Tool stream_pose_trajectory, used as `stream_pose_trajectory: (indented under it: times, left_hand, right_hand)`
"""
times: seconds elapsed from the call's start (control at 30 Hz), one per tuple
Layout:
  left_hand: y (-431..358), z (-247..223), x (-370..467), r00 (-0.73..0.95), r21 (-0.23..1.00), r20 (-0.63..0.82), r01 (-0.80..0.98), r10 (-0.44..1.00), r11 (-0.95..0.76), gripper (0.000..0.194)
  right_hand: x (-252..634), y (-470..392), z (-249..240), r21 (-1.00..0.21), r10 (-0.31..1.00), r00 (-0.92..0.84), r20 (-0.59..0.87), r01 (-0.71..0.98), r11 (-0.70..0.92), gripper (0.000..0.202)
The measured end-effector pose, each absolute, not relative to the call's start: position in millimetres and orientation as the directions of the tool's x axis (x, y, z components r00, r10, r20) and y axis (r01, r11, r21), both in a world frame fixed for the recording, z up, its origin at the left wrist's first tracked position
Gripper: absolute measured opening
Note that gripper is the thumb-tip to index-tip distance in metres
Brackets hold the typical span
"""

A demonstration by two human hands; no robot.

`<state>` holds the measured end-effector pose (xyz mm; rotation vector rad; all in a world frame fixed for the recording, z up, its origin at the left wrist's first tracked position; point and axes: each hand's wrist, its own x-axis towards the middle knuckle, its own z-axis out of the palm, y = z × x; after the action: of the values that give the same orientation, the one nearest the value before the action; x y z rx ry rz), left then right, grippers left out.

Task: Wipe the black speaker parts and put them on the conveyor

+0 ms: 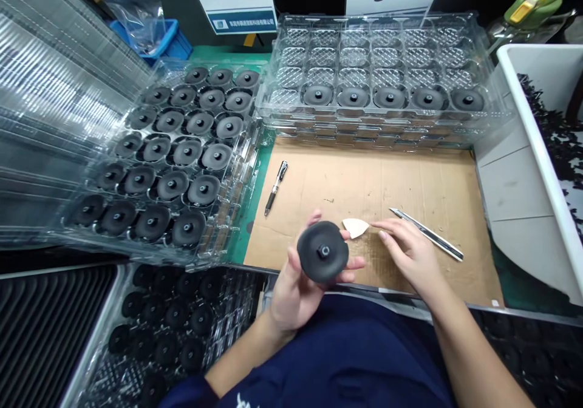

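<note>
My left hand [296,295] holds a round black disc [323,251] over the front of the cardboard. The disc is dished, with a short hollow stem at its centre facing up, and its rim hides part of the fingers. My right hand [407,247] is closed, palm down, with its fingertips at the narrow tip of a white triangular piece [355,227]. The wide end of that piece points at the disc's right edge; I cannot tell whether they touch. Right of these, a slim silver-and-black cutter knife [428,234] lies beside my right hand.
A pen [276,188] lies on the cardboard sheet [314,159]. At left, a clear tray [232,207] carries several black discs. Stacked clear trays [387,119] stand behind, with discs in the front row. A white bin [542,153] of small black parts stands right.
</note>
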<state>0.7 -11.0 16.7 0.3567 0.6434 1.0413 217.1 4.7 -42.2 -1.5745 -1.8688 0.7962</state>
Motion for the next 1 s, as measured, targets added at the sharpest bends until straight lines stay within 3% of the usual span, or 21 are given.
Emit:
stream_pose_trajectory:
  times: [0.1,0.17,0.3,0.43,0.53,0.73,0.87,1.0]
  left_hand:
    - [-12,16,-2,0.126,0.924,-0.072,-0.364,0.989,0.113,0.083]
    - [-10,16,-4,0.115,0.99,0.06,-0.136,0.992,-0.044,0.091]
    - [-4,14,-8,0.166,0.984,0.159,0.05,0.973,-0.17,0.09]
    - [-2,9,-10,0.267,0.9,0.333,0.195,0.905,-0.389,0.107]
    - [-1,4,-10,0.327,0.832,0.413,0.243,0.85,-0.498,0.117]
    - [-4,4,-9,0.371,0.947,0.227,0.133,0.9,-0.294,0.111]
    - [-5,9,-8,0.452,0.986,0.087,0.086,0.888,-0.14,0.111]
    - [-5,12,-6,0.499,0.989,0.054,0.091,0.865,-0.114,0.11]
  right_hand:
    - [215,0,-41,-0.743,0.986,-0.162,0.03,0.657,0.13,0.023]
    - [213,-4,-37,-0.744,0.983,-0.181,0.03,0.653,0.143,0.023]
    - [205,-13,-18,-0.829,0.981,-0.19,0.044,0.541,0.142,0.023]
    - [195,-21,7,-0.965,0.996,-0.072,0.043,0.254,0.06,0.023]
    - [188,-20,23,-0.996,0.991,-0.132,-0.024,0.09,-0.012,0.023]
    - [186,-2,37,-0.962,0.881,-0.411,-0.234,-0.034,-0.271,0.017]
    - [191,8,40,-0.896,0.781,-0.558,-0.279,-0.141,-0.421,0.021]
    - [192,10,41,-0.844,0.715,-0.626,-0.312,-0.163,-0.51,0.012]
